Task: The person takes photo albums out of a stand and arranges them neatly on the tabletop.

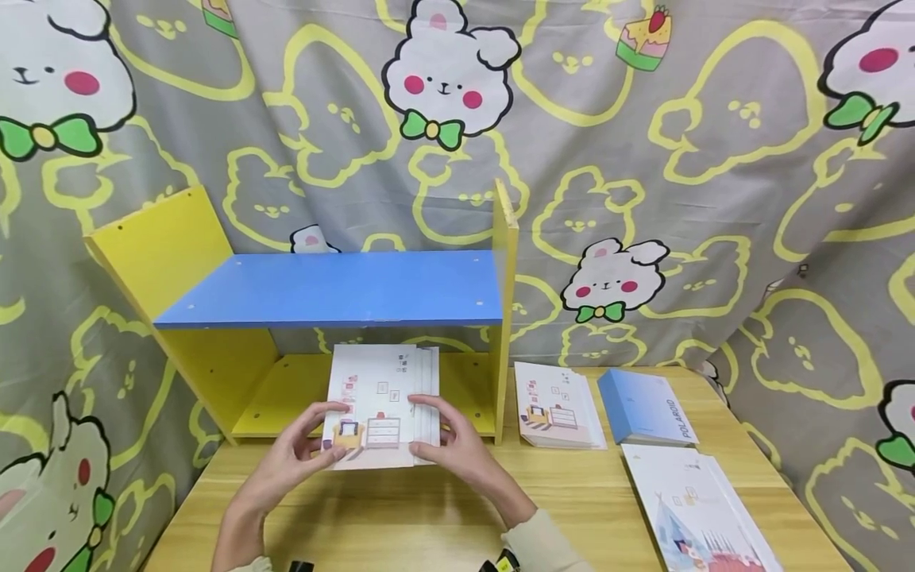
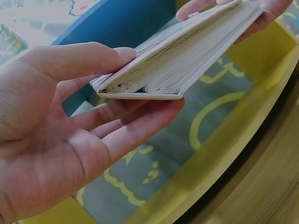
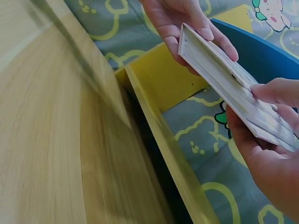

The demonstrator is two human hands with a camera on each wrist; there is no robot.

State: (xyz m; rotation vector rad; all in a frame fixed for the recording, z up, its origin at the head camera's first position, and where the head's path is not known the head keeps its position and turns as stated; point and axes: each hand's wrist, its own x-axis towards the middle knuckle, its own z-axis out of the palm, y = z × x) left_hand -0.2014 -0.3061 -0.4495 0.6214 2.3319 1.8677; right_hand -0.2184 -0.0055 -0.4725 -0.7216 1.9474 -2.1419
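Both hands hold a white photo album (image 1: 375, 397) in front of the lower bay of the small shelf. Its cover shows a yellow armchair and a chest of drawers. My left hand (image 1: 286, 461) grips the left side, thumb on the cover and fingers underneath, as the left wrist view shows at the spine (image 2: 140, 96). On the opposite side my right hand (image 1: 465, 453) grips the edge where the page block (image 3: 224, 74) shows, thumb above and fingers below. In the head view the album is tilted toward me, overlapping the yellow bottom board (image 1: 286, 397).
The shelf has a blue middle board (image 1: 343, 286) and yellow side panels (image 1: 506, 318). Right of it on the wooden table (image 1: 572, 508) lie a matching white album (image 1: 557, 405), a blue POLAROID album (image 1: 646, 405) and a tent-patterned album (image 1: 696, 508). A patterned curtain (image 1: 608, 199) hangs behind.
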